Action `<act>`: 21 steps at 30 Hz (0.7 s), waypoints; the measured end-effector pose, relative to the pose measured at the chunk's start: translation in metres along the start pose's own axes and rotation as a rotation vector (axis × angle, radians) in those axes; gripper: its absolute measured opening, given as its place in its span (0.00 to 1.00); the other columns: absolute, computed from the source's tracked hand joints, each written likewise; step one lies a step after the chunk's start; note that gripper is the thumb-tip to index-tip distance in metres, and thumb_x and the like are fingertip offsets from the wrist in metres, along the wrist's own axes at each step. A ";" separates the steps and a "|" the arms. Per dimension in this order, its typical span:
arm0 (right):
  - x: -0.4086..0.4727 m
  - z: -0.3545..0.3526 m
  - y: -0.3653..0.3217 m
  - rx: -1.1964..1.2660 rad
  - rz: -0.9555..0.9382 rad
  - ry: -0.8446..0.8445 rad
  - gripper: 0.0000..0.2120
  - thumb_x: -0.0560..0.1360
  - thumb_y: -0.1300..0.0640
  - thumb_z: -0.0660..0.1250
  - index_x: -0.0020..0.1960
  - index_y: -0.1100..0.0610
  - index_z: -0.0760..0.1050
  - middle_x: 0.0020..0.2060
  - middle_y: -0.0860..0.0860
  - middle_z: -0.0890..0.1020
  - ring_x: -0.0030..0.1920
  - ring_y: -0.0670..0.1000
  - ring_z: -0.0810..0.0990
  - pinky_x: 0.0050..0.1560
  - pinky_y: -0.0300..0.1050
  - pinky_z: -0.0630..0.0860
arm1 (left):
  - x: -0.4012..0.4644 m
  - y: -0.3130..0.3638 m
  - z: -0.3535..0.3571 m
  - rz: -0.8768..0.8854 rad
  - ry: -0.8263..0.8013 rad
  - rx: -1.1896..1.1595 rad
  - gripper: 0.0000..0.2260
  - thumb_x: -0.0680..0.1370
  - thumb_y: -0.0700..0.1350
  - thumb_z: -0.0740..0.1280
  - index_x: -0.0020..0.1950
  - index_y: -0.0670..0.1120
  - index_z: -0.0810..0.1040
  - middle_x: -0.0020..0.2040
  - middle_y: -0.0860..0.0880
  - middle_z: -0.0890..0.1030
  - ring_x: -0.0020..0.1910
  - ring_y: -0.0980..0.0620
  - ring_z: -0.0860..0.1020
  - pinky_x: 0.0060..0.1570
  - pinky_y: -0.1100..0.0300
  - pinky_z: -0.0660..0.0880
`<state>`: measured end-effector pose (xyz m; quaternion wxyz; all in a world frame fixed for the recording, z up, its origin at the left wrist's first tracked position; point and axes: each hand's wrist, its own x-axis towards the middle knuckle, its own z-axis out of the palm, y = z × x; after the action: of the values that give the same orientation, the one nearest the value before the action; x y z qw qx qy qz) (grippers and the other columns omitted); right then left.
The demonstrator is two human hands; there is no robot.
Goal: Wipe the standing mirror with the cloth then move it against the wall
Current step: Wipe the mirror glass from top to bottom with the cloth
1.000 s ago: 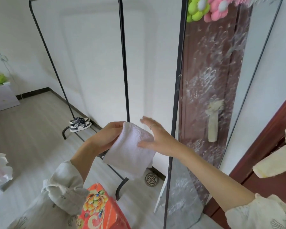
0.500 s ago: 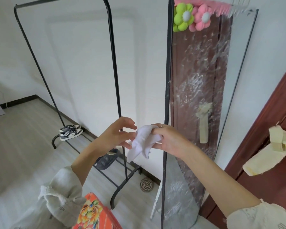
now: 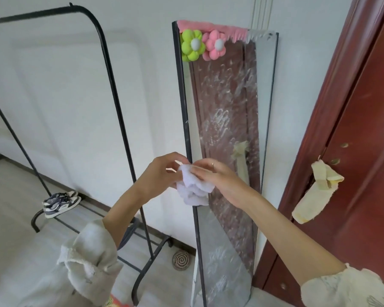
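White-walled room, pale wood-look floor point(image 3: 13, 209), dark red door point(image 3: 361, 151) at right edge. Standing mirror point(image 3: 228, 120), tall and narrow with a thin black frame, stands upright between the wall and the door frame; whether its back touches the wall can't be told. Glass is covered in white smears and streaks, with a handprint-like mark just above the fingers. A pink strip runs along the mirror's top, and two puffy flowers sit at the upper left corner, green flower point(image 3: 191, 45) beside pink flower point(image 3: 214, 45).

Both hands meet in front of the mirror's left edge at mid-height. Left hand point(image 3: 162, 173) has fingers curled, fingertips pinching the upper left part of the cloth point(image 3: 194, 189). Right hand point(image 3: 215, 176) lies over the top right of the cloth, fingers bent and gripping it; a ring shows on one finger. The cloth is white, bunched up, hanging down below the fingers, overlapping the mirror frame from this view; contact with the glass can't be confirmed.

Left of the fingers: black clothes rack point(image 3: 111, 89), its near upright passing behind the left forearm. Far lower left of the fingers, a pair of sneakers point(image 3: 61, 202) sits on the rack's base bar. Below the fingers, a round floor drain point(image 3: 180, 260) near the baseboard. Right of the fingers, a yellowish rag point(image 3: 317, 191) is tied around the door handle, and its reflection shows in the glass just right of the right hand.
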<state>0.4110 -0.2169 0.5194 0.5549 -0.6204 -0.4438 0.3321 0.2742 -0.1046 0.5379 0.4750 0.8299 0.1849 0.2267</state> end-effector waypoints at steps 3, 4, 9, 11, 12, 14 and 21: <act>-0.006 -0.009 -0.009 0.002 -0.012 -0.062 0.12 0.73 0.51 0.70 0.56 0.48 0.75 0.52 0.47 0.80 0.55 0.46 0.79 0.57 0.41 0.75 | 0.005 0.015 0.002 0.040 -0.035 -0.150 0.10 0.74 0.30 0.65 0.49 0.43 0.79 0.47 0.40 0.80 0.44 0.50 0.80 0.41 0.61 0.79; -0.007 -0.015 -0.012 0.025 -0.004 -0.071 0.15 0.71 0.51 0.71 0.57 0.48 0.74 0.53 0.48 0.80 0.57 0.48 0.79 0.59 0.44 0.75 | 0.008 0.022 0.004 0.052 -0.037 -0.161 0.09 0.74 0.30 0.65 0.49 0.42 0.79 0.48 0.39 0.80 0.44 0.50 0.80 0.42 0.61 0.79; -0.005 -0.044 -0.030 0.250 0.086 -0.104 0.28 0.68 0.61 0.73 0.65 0.56 0.67 0.57 0.55 0.78 0.58 0.54 0.79 0.56 0.51 0.78 | 0.019 0.052 0.015 0.110 0.002 -0.163 0.10 0.76 0.32 0.65 0.50 0.45 0.81 0.47 0.45 0.82 0.43 0.51 0.80 0.46 0.61 0.80; -0.002 -0.051 -0.041 0.187 0.051 -0.036 0.24 0.70 0.63 0.72 0.63 0.57 0.68 0.54 0.55 0.79 0.54 0.53 0.81 0.51 0.50 0.78 | 0.023 0.062 0.018 0.137 0.034 -0.184 0.11 0.77 0.32 0.64 0.50 0.45 0.81 0.46 0.49 0.82 0.42 0.54 0.82 0.45 0.63 0.80; 0.001 -0.052 -0.046 0.149 0.011 -0.004 0.23 0.70 0.63 0.73 0.61 0.59 0.69 0.51 0.55 0.80 0.51 0.53 0.81 0.47 0.50 0.78 | 0.025 0.066 0.018 0.147 0.071 -0.205 0.11 0.77 0.32 0.62 0.50 0.45 0.81 0.46 0.51 0.82 0.41 0.55 0.82 0.44 0.65 0.79; 0.009 -0.057 -0.059 0.085 -0.074 0.088 0.19 0.69 0.61 0.74 0.57 0.58 0.72 0.48 0.55 0.81 0.48 0.54 0.82 0.43 0.51 0.78 | 0.034 0.076 0.014 0.174 0.216 -0.208 0.12 0.79 0.33 0.59 0.49 0.45 0.81 0.47 0.51 0.82 0.39 0.54 0.82 0.43 0.65 0.79; 0.047 -0.077 -0.102 -0.136 -0.296 0.416 0.13 0.74 0.62 0.64 0.56 0.54 0.66 0.50 0.56 0.79 0.43 0.55 0.80 0.30 0.39 0.74 | 0.076 0.101 -0.022 0.189 0.710 -0.106 0.11 0.79 0.39 0.55 0.55 0.49 0.73 0.47 0.50 0.79 0.45 0.50 0.77 0.44 0.61 0.74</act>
<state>0.4799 -0.2047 0.6359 0.6337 -0.6395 -0.4276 0.0817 0.3343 -0.0984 0.6513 0.4006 0.6871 0.2487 0.5528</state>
